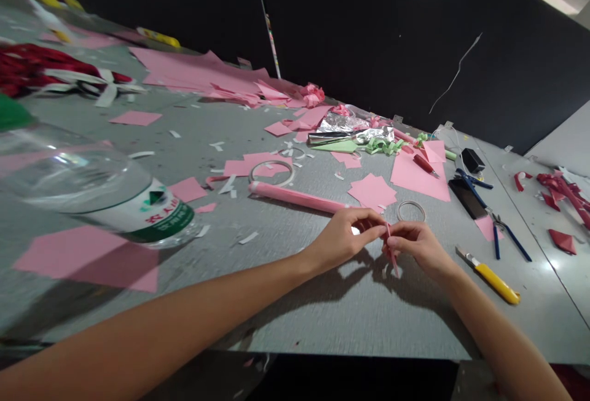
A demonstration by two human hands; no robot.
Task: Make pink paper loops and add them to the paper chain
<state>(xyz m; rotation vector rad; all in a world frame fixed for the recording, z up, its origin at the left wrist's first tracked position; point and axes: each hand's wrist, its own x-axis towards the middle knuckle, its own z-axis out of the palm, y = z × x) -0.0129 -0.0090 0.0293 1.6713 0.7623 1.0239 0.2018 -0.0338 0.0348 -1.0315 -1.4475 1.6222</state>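
Both hands meet over the table, pinching a small thin piece of pink paper [393, 258] seen almost edge-on. My left hand [343, 235] grips its upper end between thumb and fingertips. Closed around its middle is my right hand [417, 246], whose thumb lies on the near side. Behind the left hand lies a long pink paper roll [299, 197]. A ring of tape [412, 204] is just beyond the right hand, and a larger tape ring [271, 183] sits at the roll's left end. Pink paper squares [371, 191] are stacked farther back.
A large water bottle [138, 207] stands at the left, near the left forearm. To the right are a yellow utility knife [498, 283] with its blade out, blue-handled pliers [512, 240] and a phone [467, 198]. Pink sheets [198, 72] and paper scraps spread toward the black wall [369, 32].
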